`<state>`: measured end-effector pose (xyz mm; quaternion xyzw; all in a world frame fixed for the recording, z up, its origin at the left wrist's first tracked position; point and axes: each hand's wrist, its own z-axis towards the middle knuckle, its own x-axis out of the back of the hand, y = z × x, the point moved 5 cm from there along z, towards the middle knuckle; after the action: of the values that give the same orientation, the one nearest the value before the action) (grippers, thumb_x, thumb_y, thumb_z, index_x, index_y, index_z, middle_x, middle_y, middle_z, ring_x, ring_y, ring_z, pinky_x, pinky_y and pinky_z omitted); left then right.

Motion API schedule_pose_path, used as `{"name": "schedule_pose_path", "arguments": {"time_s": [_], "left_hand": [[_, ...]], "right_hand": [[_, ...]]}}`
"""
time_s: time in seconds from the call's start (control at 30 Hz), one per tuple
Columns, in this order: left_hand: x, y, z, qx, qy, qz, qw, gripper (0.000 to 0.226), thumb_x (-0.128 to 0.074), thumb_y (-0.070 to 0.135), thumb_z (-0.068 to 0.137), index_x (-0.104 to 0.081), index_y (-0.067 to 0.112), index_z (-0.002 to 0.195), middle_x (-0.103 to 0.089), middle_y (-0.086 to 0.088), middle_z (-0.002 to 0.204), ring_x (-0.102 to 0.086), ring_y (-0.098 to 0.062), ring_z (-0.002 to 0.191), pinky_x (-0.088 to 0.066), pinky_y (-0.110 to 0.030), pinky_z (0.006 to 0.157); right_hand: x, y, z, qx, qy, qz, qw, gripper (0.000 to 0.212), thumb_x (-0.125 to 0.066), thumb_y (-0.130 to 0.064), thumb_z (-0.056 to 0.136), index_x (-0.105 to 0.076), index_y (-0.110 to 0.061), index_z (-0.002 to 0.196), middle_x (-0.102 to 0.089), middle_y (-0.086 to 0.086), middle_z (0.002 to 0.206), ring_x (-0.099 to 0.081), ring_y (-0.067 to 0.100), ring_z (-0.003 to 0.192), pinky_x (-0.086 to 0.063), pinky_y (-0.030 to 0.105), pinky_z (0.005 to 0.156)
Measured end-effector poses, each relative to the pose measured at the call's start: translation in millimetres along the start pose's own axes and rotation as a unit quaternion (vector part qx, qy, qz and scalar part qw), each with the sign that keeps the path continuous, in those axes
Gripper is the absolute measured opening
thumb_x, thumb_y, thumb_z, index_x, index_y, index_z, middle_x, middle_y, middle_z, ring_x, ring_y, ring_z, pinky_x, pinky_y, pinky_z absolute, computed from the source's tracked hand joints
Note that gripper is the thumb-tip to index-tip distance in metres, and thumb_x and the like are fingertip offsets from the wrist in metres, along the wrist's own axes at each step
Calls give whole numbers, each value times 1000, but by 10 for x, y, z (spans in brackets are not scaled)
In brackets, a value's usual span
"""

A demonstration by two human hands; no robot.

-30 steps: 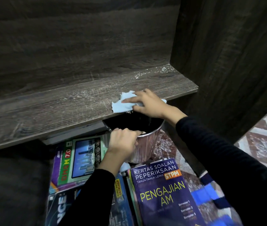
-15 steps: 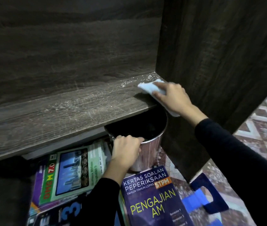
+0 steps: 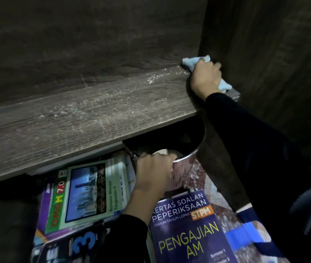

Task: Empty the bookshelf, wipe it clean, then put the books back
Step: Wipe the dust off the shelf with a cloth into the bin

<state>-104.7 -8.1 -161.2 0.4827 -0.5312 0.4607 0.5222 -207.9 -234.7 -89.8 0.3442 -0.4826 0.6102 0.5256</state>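
- Three hazards from where I sit. First, my right hand [image 3: 205, 78] clutches the pale blue cloth [image 3: 194, 62] in the back right corner of the shelf [image 3: 75, 118], against the side panel [image 3: 264, 73]. Bunched like that, the cloth may miss the crevice.
- White specks [image 3: 156, 77] lie on the board left of the cloth. A hasty sweep could fling them off the front edge wide of the bin.
- My left hand [image 3: 154, 171] grips the rim of the metal bin [image 3: 185, 168], just under the shelf's front edge. If the bin tilts or drifts, debris falls past it.
- Both hands are busy, and the purple book [image 3: 188, 234] and green book [image 3: 86, 196] lie on the floor below, beside the bin. Any spill dirties them before they go back.
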Motion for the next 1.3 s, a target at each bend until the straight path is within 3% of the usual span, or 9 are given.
{"name": "schedule_pose_path", "arguments": {"time_s": [0.07, 0.17, 0.27, 0.57, 0.7, 0.77, 0.87, 1.0, 1.3], "left_hand": [[-62, -15, 3, -4, 9, 22, 1000, 16, -48, 30, 94, -57, 20, 103, -68, -6, 99, -64, -28, 95, -31, -28, 70], [-44, 7, 5, -15, 23, 5, 1000, 8, -67, 23, 83, -62, 20, 89, -70, -5, 80, -68, -24, 75, -30, -25, 61], [-161, 7, 8, -42, 4, -2, 999, 15, -51, 18, 93, -58, 21, 106, -70, -4, 99, -65, -26, 92, -29, -27, 67], [-125, -148, -108, -21, -3, 0, 1000, 13, -49, 23, 94, -57, 21, 105, -70, -4, 101, -65, -27, 96, -29, -28, 69], [-77, -142, -141, -18, -3, -11, 1000, 13, -49, 20, 94, -57, 20, 104, -70, -3, 103, -64, -27, 97, -28, -28, 69], [-50, -140, -143, -15, -8, -20, 1000, 12, -49, 20, 93, -57, 21, 102, -69, -4, 102, -63, -29, 97, -28, -29, 69], [-30, -121, -130, -9, -9, -35, 999, 12, -50, 19, 90, -57, 20, 100, -69, -3, 103, -62, -29, 97, -27, -28, 68], [-36, -71, -124, -22, -17, -53, 998, 12, -49, 14, 88, -56, 20, 96, -69, -1, 105, -62, -25, 98, -25, -27, 68], [-74, -120, -131, -21, -16, -25, 999, 13, -48, 23, 94, -57, 19, 104, -69, -6, 104, -63, -29, 98, -27, -28, 69]], "right_hand": [[-58, -79, 101, 0, -8, 15, 1000, 41, -41, -7, 95, -39, 3, 135, -46, 22, 134, -38, 38, 125, -37, 42, 98], [-100, -119, 231, 0, -32, 58, 998, 43, -42, -15, 96, -40, 1, 135, -45, 21, 136, -34, 38, 129, -32, 41, 102], [-127, -129, 340, 13, -37, 86, 996, 47, -41, -29, 94, -43, -1, 132, -51, 23, 130, -39, 38, 126, -31, 38, 98], [-73, -161, 301, 36, -104, 221, 969, 52, -52, -34, 89, -49, -13, 136, -52, 16, 135, -45, 30, 128, -38, 33, 105], [-1, -315, 168, 104, -153, 272, 944, 43, -53, -34, 87, -58, -21, 128, -60, 4, 125, -53, 20, 118, -38, 22, 86], [149, -307, 179, 117, -123, 294, 941, 40, -52, -31, 89, -59, -21, 127, -61, 3, 125, -53, 20, 119, -37, 20, 87], [344, -258, 231, 117, -42, 168, 978, 43, -51, -31, 91, -55, -15, 131, -57, 15, 130, -48, 33, 124, -40, 34, 98], [243, -220, 179, 81, -56, -79, 992, 43, -50, -21, 95, -48, 0, 132, -47, 23, 135, -34, 41, 127, -36, 44, 98], [-109, -269, 314, 92, -146, -42, 984, 42, -42, -30, 96, -48, -13, 134, -46, 16, 138, -31, 40, 128, -33, 44, 100]]}}
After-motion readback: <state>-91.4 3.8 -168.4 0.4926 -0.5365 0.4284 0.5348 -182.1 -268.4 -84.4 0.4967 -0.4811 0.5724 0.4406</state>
